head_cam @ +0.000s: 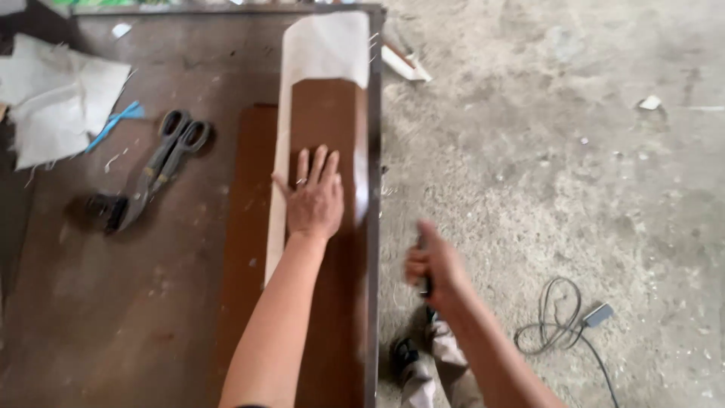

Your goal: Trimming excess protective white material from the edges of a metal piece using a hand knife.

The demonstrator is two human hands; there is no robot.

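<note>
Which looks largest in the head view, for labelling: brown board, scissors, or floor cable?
1. brown board
2. scissors
3. floor cable, roughly scissors-sized, and lying lower, farther from the camera, so that order is unsure.

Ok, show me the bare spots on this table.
Bare: table below the scissors, left of the brown board. Crowded: far left corner with white cloth; right edge, where the left hand presses the board.

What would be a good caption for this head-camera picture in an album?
Left hand flat on a brown board over pale fabric at the table edge; right hand grips a dark tool; scissors nearby.
</note>
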